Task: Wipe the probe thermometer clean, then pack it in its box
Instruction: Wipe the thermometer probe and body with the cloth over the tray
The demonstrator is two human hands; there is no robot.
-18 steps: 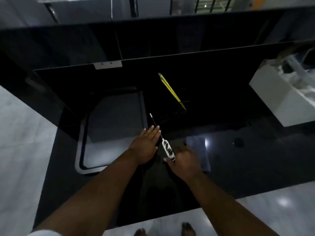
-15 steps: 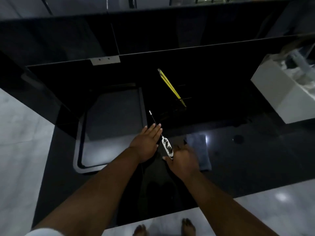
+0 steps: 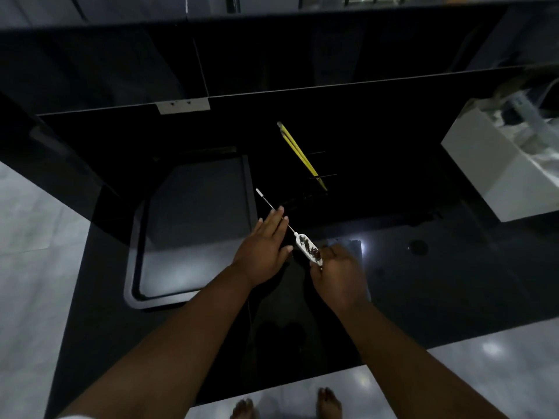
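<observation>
The right hand [image 3: 338, 273] had its fingers curled round the near end of the probe thermometer [image 3: 307, 247], whose white handle was smeared with dark gunk, just over the black counter [image 3: 453, 285] right of the sink [image 3: 193, 225]. The left hand [image 3: 263, 246] was flat, fingers straight over the thin probe, gripping nothing. A grey cloth [image 3: 355, 247] lay right by the right hand.

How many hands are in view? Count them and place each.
2. The left hand lies, fingers straight, over the thin stem of the probe thermometer. The right hand grips the near end of its white handle, over the grey cloth. None seems hidden.
</observation>
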